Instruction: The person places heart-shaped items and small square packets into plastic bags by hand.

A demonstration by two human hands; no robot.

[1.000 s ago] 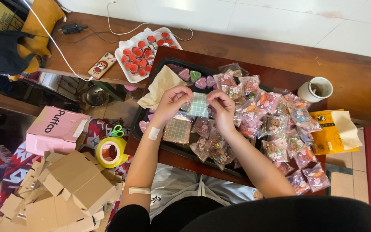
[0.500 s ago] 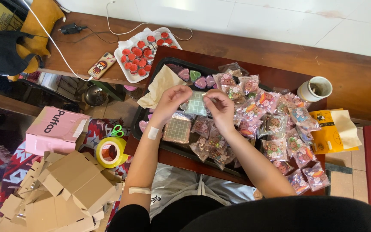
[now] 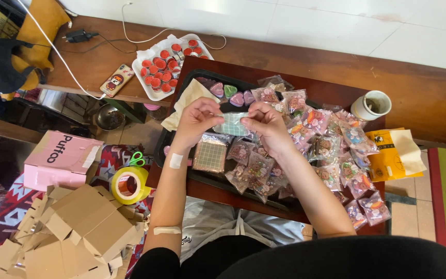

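Two hands (image 3: 233,121) w/ checked bag (image 3: 232,124) over black tray (image 3: 167,140).

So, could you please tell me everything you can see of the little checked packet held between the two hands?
The checked packet is a small, flat, pale green pouch with a fine grid pattern, seemingly of thin glossy plastic. It is held above the dark tray, lying lengthwise between the hands. The left hand pinches its left end and the right hand its right end. Its far edge looks slightly bent. What is inside cannot be made out.
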